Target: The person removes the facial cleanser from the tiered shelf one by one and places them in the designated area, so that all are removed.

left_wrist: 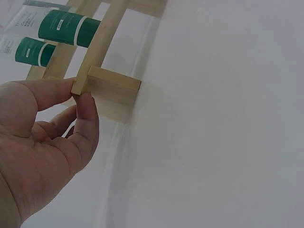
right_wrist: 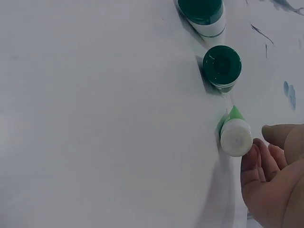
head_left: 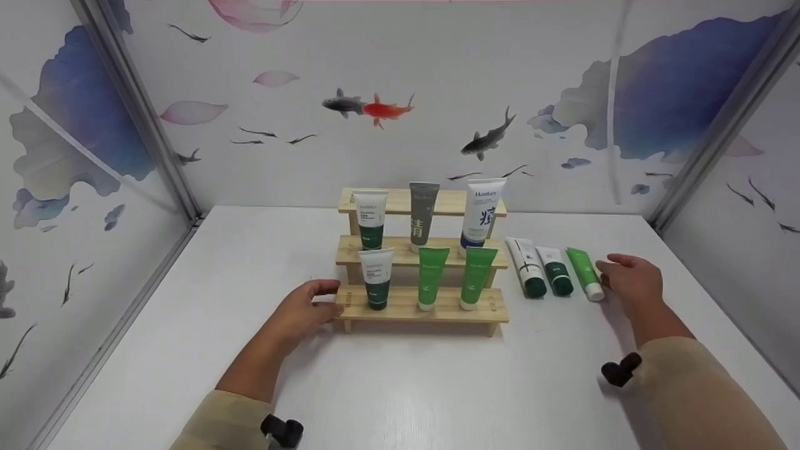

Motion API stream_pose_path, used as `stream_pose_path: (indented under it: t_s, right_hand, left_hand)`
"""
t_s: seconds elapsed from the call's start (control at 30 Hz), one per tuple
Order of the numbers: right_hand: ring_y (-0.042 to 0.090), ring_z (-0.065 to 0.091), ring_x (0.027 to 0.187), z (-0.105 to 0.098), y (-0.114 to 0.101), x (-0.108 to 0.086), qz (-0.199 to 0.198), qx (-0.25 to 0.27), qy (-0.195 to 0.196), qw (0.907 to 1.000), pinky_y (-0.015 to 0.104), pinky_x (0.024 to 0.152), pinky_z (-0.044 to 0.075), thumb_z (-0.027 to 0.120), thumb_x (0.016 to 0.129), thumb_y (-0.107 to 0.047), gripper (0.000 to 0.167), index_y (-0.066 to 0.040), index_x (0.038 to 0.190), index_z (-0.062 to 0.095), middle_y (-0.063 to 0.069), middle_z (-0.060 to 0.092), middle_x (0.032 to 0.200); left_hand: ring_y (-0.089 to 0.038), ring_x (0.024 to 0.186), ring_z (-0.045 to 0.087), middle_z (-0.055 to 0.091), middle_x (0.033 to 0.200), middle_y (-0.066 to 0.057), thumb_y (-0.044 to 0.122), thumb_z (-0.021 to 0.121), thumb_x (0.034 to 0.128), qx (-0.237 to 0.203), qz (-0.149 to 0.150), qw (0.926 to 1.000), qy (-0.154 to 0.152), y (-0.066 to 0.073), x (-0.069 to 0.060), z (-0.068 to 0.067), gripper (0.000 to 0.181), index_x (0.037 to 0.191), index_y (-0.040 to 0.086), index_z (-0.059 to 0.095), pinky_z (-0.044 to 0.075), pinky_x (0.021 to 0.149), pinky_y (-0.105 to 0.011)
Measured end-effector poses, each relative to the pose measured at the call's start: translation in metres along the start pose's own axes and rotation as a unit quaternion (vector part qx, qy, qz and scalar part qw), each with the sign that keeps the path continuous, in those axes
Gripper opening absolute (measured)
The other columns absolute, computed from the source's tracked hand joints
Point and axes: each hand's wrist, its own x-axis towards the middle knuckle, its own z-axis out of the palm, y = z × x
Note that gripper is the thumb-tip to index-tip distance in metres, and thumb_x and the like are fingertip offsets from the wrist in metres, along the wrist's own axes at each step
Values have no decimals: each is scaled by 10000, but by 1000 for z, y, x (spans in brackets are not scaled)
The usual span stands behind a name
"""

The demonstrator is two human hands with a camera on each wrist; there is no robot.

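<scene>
left hand (head_left: pixel 306 312) pinches the wooden stand (head_left: pixel 403 301) holding six tubes (head_left: pixel 431 275); right hand (head_left: pixel 634 281), loosely parted, is beside a capped green tube (head_left: pixel 582 269), contents hidden.

a white tabletop (head_left: pixel 406 394) fills the lower part of the head view, with a soft sheen near its front. a pale back wall (head_left: pixel 431 50) rises behind it, and a left wall (head_left: pixel 134 250) and right wall (head_left: pixel 744 219) flank it, meeting at a left metal post (head_left: pixel 134 103) and a right metal post (head_left: pixel 719 131). printed on the back wall are a red fish (head_left: pixel 384 111), dark fish (head_left: pixel 489 139), pink petals (head_left: pixel 195 113) and a blue-grey blot (head_left: pixel 681 87). the light is even and muted.
</scene>
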Motion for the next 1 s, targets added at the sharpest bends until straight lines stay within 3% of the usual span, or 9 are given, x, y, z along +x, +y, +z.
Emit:
stream_pose_path:
  t_s: [0.17, 0.27, 0.6, 0.77, 1.0]
  right_hand:
    - [68, 662, 1112, 7, -6, -13, -278, 322, 107, 9990, 189, 964, 568, 660, 1042, -439, 648, -159, 1600, 489, -35, 642, 1293]
    - [74, 669, 1103, 15, -12, -25, -508, 425, 61, 9978, 128, 885, 569, 694, 1018, -465, 656, -158, 1572, 521, -100, 631, 1168]
    - [159, 692, 1163, 45, -31, -65, -910, 1090, -86, 9898, 166, 930, 598, 719, 1022, -406, 496, -200, 1457, 600, -78, 674, 1171]
    - [141, 679, 1155, 54, -38, -83, -1063, 1151, -47, 9876, 127, 906, 585, 730, 1011, -430, 482, -220, 1432, 624, -74, 676, 1187]
    - [131, 680, 1133, 68, -54, -105, -1417, 1280, -234, 9813, 153, 968, 578, 731, 1000, -462, 499, -232, 1431, 631, -47, 672, 1224]
  left_hand:
    - [-271, 1384, 613, 520, 1627, -64, 170, 694, 1003, 36, 94, 9999, -36, 0, 1, -1, 564, 1547, 161, 547, 562, 1095, -413]
    - [-273, 1377, 614, 520, 1625, -70, 158, 688, 1002, 12, 102, 9999, -59, 0, 1, -1, 564, 1548, 155, 547, 561, 1090, -407]
    - [-264, 1360, 618, 521, 1624, -65, 155, 703, 1002, -71, 62, 9999, -87, 1, 1, 0, 565, 1545, 160, 549, 564, 1080, -401]
    - [-265, 1364, 615, 519, 1626, -69, 153, 699, 1004, -101, 73, 9999, -94, 2, 0, 1, 561, 1544, 158, 550, 561, 1090, -409]
    - [-276, 1378, 604, 514, 1629, -72, 167, 698, 1005, -61, 71, 9999, -73, 1, 1, -1, 561, 1546, 158, 548, 554, 1106, -419]
